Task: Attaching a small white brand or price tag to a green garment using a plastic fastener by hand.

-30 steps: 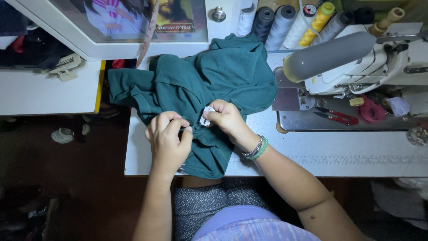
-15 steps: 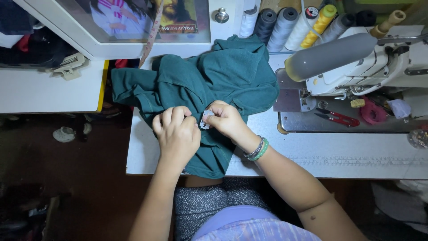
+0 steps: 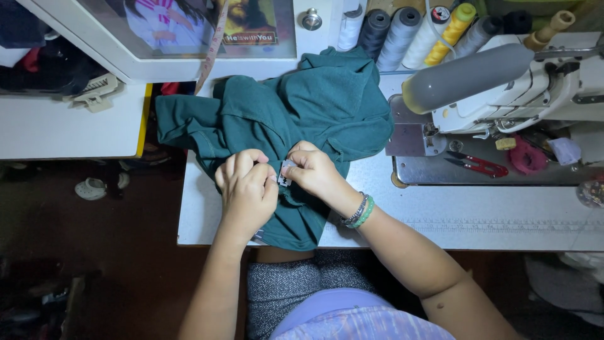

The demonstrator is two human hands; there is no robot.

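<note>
Both hands, left hand (image 3: 246, 189) and right hand (image 3: 316, 173), pinch a small label (image 3: 285, 172) on the green garment (image 3: 296, 119) beneath them.

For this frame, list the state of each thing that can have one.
Green garment: crumpled on the table, front edge hanging off.
Small grey tag: pinched against the garment.
Left hand: closed on the garment.
Right hand: pinching the tag.
Red snips: lying flat by the machine.
Thread cones: upright in a row.
</note>
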